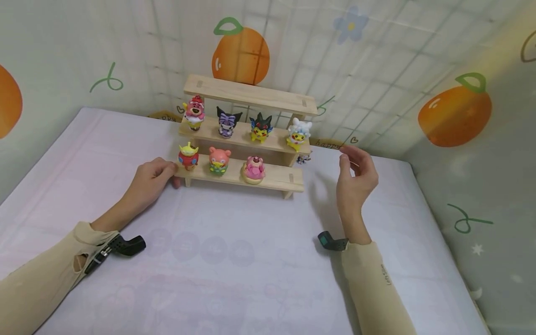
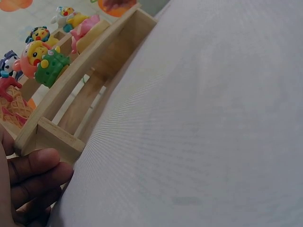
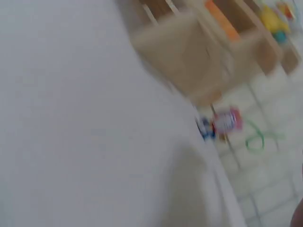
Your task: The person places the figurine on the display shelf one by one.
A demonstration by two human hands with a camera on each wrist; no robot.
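A three-step wooden display shelf (image 1: pixel 274 179) carries small toy figures on its lower and middle steps. My left hand (image 1: pixel 155 179) grips the left end of its lowest step, fingers by the end leg (image 2: pixel 59 135). Closest to that hand is a green three-eyed alien figure (image 1: pixel 189 157) on an ice-cream cone. Beside it stand a pink figure in green (image 1: pixel 219 160) and a pink bear (image 1: pixel 254 170). My right hand (image 1: pixel 358 186) is raised right of the shelf, thumb and fingers loosely bent, holding nothing visible. A small figure (image 1: pixel 304 158) stands behind the shelf's right end.
On the middle step stand a pink bear in a red hat (image 1: pixel 194 113), a purple-and-black figure (image 1: pixel 227 123), a black-hooded yellow figure (image 1: pixel 261 128) and a white-hooded yellow figure (image 1: pixel 298 135). Behind hangs a curtain (image 1: pixel 293 51) with printed oranges; a pale cloth (image 1: pixel 234 288) covers the table.
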